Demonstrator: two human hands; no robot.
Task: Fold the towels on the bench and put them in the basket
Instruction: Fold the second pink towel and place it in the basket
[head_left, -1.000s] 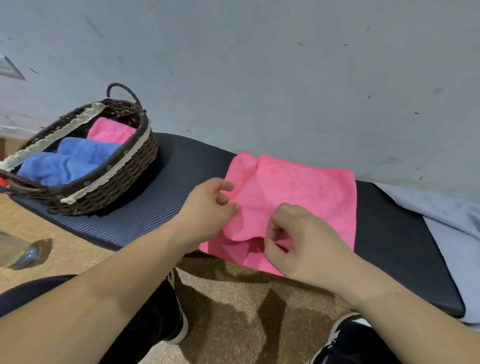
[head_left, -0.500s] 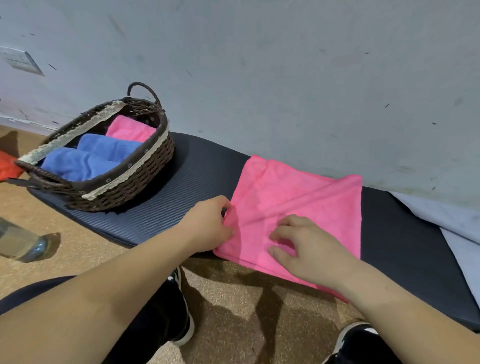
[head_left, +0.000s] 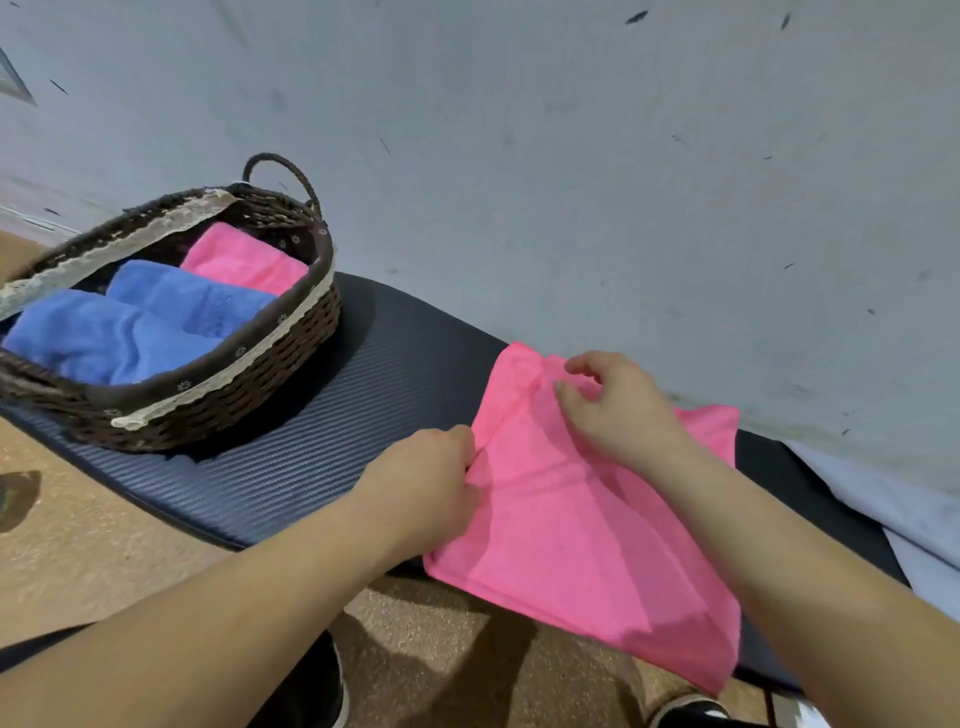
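On the dark ribbed padded counter (head_left: 363, 415), seen from the head camera, the bright pink terry towel (head_left: 582, 525) lies part-folded at the front edge, with its near side hanging over. The left grip (head_left: 421, 488) has curled fingers pinching the towel's left edge. The right grip (head_left: 618, 410) looks to pinch a crease by the far-left corner. To fold well, I judge both should carry that edge across together and match the corners before pressing flat. Toward the counter's left end, the brown wicker basket (head_left: 249, 379) holds two blue folded towels (head_left: 119, 332) and a pink folded towel (head_left: 244, 257).
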